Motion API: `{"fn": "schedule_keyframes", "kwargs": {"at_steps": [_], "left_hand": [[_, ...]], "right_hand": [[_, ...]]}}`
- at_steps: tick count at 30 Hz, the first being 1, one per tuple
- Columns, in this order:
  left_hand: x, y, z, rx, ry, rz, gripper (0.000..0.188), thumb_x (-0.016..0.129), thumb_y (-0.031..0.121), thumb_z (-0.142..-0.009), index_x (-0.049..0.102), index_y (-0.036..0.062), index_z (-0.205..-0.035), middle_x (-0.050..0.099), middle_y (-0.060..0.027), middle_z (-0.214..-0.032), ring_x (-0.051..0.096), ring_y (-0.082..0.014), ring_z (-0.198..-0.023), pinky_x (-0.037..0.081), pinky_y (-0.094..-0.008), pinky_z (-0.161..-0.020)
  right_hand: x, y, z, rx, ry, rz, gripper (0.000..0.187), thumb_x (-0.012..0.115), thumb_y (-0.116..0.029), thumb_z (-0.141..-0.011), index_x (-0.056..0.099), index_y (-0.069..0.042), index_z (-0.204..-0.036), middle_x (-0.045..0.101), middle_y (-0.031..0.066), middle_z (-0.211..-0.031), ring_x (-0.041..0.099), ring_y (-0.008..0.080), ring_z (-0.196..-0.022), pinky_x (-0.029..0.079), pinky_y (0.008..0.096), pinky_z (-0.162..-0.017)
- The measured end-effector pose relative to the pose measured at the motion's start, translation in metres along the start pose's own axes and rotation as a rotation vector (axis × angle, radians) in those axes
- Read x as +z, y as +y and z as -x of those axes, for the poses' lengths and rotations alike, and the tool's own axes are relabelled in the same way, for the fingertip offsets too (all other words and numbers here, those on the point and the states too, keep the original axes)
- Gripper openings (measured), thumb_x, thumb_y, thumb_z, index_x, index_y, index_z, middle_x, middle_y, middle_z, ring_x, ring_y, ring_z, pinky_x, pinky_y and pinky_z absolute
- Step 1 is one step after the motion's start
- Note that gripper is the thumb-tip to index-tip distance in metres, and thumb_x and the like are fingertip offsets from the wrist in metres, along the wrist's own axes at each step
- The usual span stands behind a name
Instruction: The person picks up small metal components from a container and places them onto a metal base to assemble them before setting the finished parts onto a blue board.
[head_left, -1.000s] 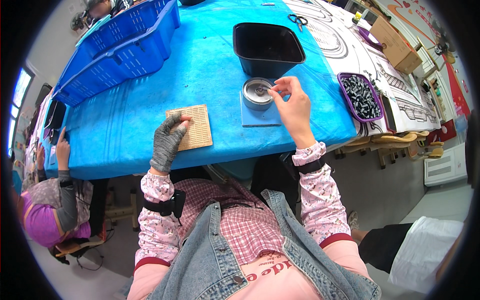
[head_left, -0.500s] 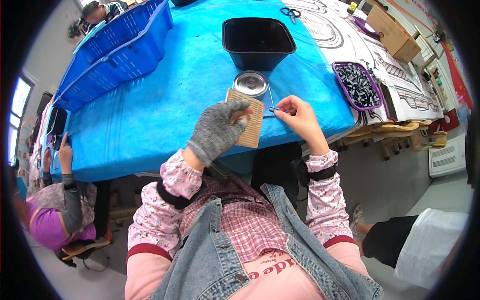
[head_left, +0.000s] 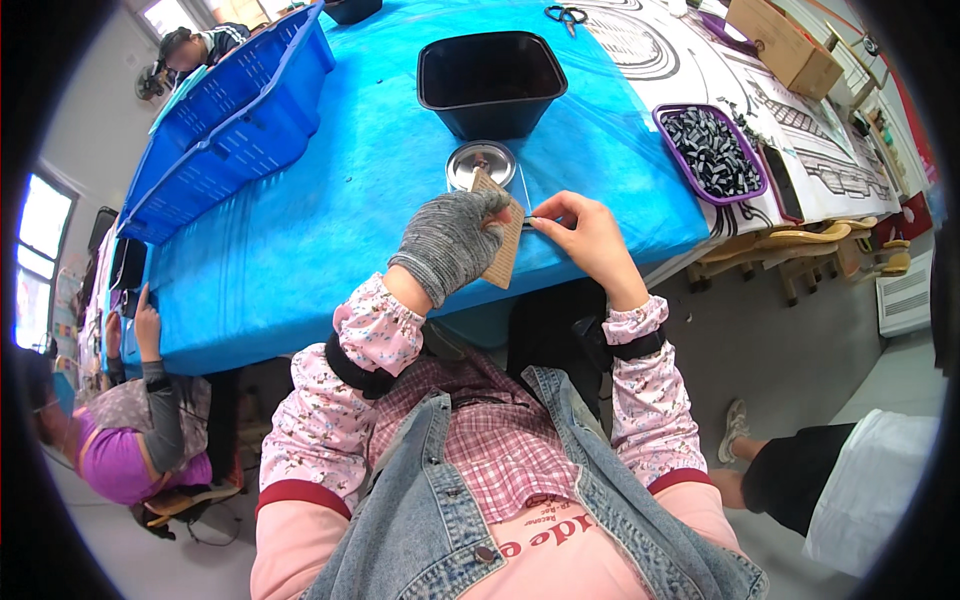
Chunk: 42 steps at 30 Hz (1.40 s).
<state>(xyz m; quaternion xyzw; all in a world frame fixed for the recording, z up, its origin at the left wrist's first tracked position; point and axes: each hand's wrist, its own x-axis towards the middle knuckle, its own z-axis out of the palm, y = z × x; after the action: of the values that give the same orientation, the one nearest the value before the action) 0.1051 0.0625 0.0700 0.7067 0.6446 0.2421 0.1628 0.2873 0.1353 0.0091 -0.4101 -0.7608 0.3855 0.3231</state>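
Observation:
My left hand (head_left: 450, 240), in a grey fingerless glove, grips a flat tan ribbed board (head_left: 508, 258) that stands tilted. Just to its right, my bare right hand (head_left: 583, 232) pinches a small dark piece (head_left: 528, 221) between thumb and fingertips, close to the board's edge. Most of that piece is hidden by the fingers. A thin pale line runs down toward the right fingertips from beside a round silver metal object (head_left: 482, 160), which sits beyond the board and is partly covered by it.
Behind the silver object stands a black tub (head_left: 490, 75). A purple basket (head_left: 760, 190) of small dark pieces is at the right, beside a dark phone-like slab (head_left: 782, 185). Blue crates (head_left: 240, 130) fill the far left. Black-handled scissors (head_left: 567, 17) lie at the back. Other people sit around the table.
The tan board has turned more edge-on in my left hand. My right hand has drawn closer to it with the small dark piece. The view has shifted slightly.

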Motion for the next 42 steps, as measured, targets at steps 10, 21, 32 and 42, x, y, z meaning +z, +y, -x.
{"fn": "schedule_keyframes", "kwargs": {"at_steps": [10, 21, 32, 42], "left_hand": [[0.021, 0.032, -0.007, 0.072, -0.045, -0.353, 0.011, 0.052, 0.013, -0.08, 0.057, 0.0069, -0.088, 0.062, -0.0139, -0.071, 0.062, -0.0326, -0.065, 0.049, -0.0418, -0.057], [-0.005, 0.013, -0.002, -0.005, -0.036, -0.187, 0.011, 0.054, 0.012, -0.078, 0.059, 0.0082, -0.087, 0.064, -0.0157, -0.079, 0.063, -0.0326, -0.074, 0.05, -0.0397, -0.066], [-0.045, -0.117, 0.079, -0.251, 0.429, 0.515, 0.016, 0.061, 0.013, -0.082, 0.063, 0.006, -0.097, 0.063, -0.0029, -0.094, 0.056, -0.0129, -0.089, 0.045, -0.029, -0.082], [-0.019, -0.169, 0.089, -0.162, 0.645, 0.56, 0.033, 0.058, 0.013, -0.087, 0.054, -0.002, -0.116, 0.06, -0.0062, -0.108, 0.052, -0.016, -0.106, 0.037, -0.0294, -0.096]], "right_hand": [[-0.007, 0.001, 0.008, -0.103, 0.022, -0.04, 0.018, 0.069, -0.009, -0.075, 0.065, -0.005, -0.091, 0.062, 0.0046, -0.079, 0.053, 0.0136, -0.064, 0.045, 0.0269, -0.061], [-0.005, 0.014, 0.012, -0.153, 0.064, -0.099, 0.022, 0.069, -0.004, -0.073, 0.064, -0.003, -0.095, 0.059, 0.0053, -0.088, 0.055, 0.0124, -0.072, 0.045, 0.0248, -0.066], [0.002, 0.002, 0.011, -0.155, 0.102, -0.035, 0.017, 0.071, -0.01, -0.074, 0.067, -0.005, -0.09, 0.058, 0.0024, -0.082, 0.052, 0.0101, -0.068, 0.042, 0.0229, -0.062], [0.005, -0.003, 0.015, -0.113, 0.198, 0.004, 0.012, 0.07, -0.012, -0.076, 0.067, -0.005, -0.085, 0.057, 0.0032, -0.08, 0.052, 0.0107, -0.065, 0.043, 0.0229, -0.059]]}}
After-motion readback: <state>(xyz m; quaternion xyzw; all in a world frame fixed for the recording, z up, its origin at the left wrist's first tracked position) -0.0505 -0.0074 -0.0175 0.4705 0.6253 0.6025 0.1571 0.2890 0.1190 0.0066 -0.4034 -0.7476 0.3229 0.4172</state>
